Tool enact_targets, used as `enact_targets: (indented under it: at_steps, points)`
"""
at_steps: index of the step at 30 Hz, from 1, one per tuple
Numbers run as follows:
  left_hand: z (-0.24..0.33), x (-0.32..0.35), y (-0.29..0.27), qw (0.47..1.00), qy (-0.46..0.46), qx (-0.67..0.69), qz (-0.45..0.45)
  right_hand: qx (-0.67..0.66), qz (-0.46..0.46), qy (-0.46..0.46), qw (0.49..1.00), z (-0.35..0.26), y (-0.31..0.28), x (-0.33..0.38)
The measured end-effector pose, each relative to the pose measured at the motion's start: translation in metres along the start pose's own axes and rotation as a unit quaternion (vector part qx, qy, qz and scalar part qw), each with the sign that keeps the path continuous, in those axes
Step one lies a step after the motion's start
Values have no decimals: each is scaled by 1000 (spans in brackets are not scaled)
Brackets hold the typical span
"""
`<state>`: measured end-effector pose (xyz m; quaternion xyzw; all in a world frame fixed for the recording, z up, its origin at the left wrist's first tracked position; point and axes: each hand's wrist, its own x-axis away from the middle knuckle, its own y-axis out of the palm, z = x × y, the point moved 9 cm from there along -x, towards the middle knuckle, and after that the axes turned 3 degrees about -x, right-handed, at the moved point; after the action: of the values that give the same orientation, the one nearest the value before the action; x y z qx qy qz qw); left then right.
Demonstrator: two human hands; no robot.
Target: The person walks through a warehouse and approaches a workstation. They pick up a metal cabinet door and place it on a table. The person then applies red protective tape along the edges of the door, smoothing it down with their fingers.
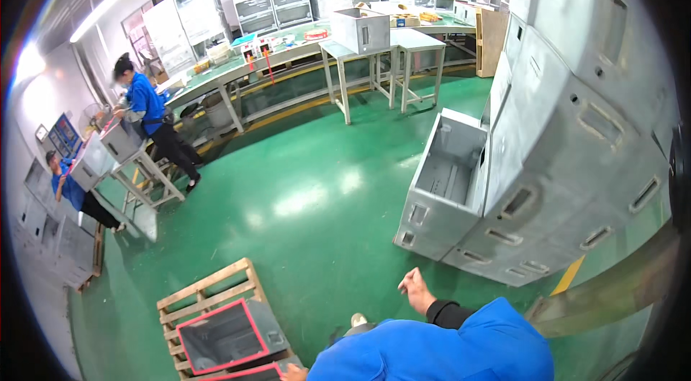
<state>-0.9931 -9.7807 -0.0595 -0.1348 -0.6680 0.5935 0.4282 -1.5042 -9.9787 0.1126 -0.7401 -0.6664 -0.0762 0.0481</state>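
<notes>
Blue sleeves fill the lower edge of the head view. From them the right hand point(416, 287) rises, fingers curled loosely into a near fist, holding nothing, above the green floor point(302, 194). It is nearest to the stack of grey metal cabinets point(547, 165) lying to the right, whose open box point(450, 172) faces up. Only a sliver of the left hand point(294, 372) shows at the bottom edge, so its grip cannot be told; it sits just beside a grey box with a red rim point(227, 334) resting on a wooden pallet point(209, 291). Two people in blue work at stands far left.
</notes>
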Motion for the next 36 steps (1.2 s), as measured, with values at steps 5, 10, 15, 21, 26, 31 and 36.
enact_targets:
  at_steps: [5, 10, 15, 21, 26, 31, 36]
  points:
    - [204, -142, -149, 994, 59, 84, -31, -72, 54, 17, 996, -25, -8, -86]
    - [426, -295, -233, 975, 211, 74, 12, -151, 167, -19, 974, -61, -19, -237]
    - [588, -355, -245, 977, 205, 33, -50, -184, 143, -97, 968, -156, -7, -446]
    - [687, -450, -245, 966, 208, 73, -138, -124, 30, -95, 987, -251, 45, -678]
    - [699, -599, -249, 995, 7, 45, -88, -149, 47, -85, 984, -249, 63, -852]
    - [812, -753, -312, 997, 68, -18, -35, -221, 168, -20, 961, -245, 50, -989]
    - [1031, -895, -456, 986, 162, 19, 35, -169, 214, -113, 955, -318, 26, -1110]
